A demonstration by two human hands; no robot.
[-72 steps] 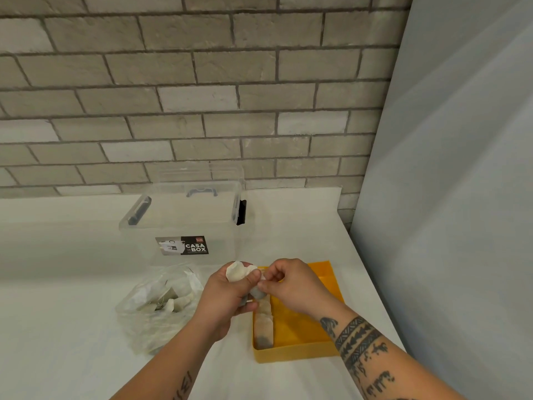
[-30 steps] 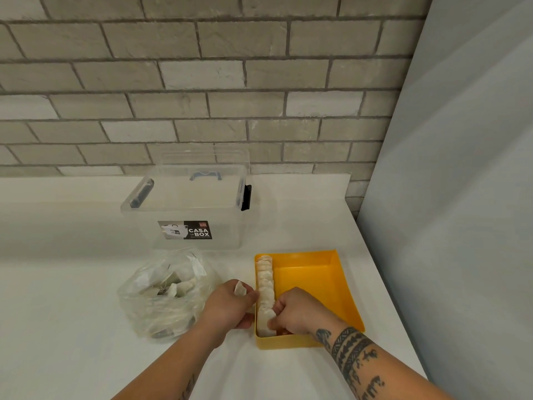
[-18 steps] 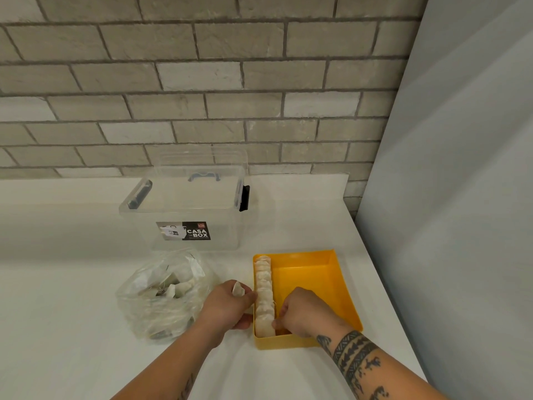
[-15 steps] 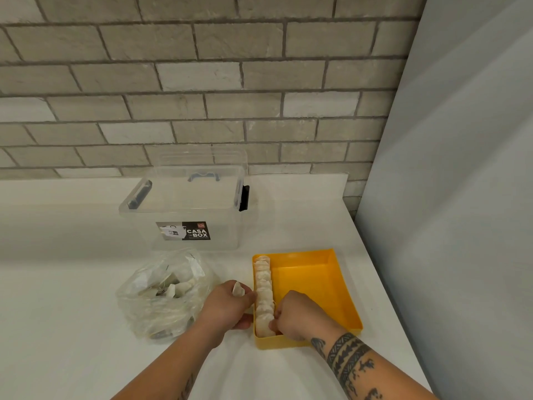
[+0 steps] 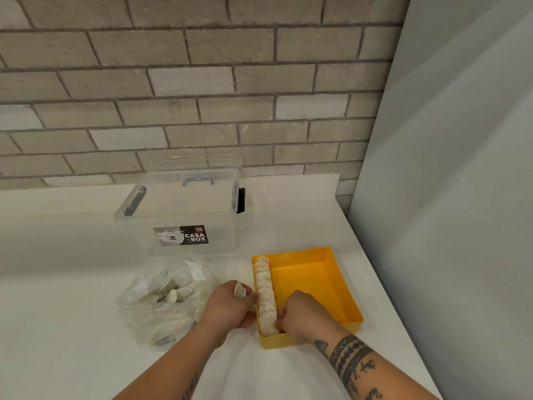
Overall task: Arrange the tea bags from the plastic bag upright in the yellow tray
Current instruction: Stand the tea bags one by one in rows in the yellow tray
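**Head view: spare bag sits right next to the row**

Head view shows a row of soft white paper tea bags (image 5: 266, 295) standing along the left wall of the glossy yellow plastic tray (image 5: 317, 272), long axis running front to back. The right hand (image 5: 302, 316) has its fingers pinched on the nearest bag. The left hand (image 5: 230, 307), just left of the tray, is curled around one spare tea bag (image 5: 239, 290). The crinkly clear plastic bag (image 5: 161, 298) lies further left on the white table (image 5: 57, 342).
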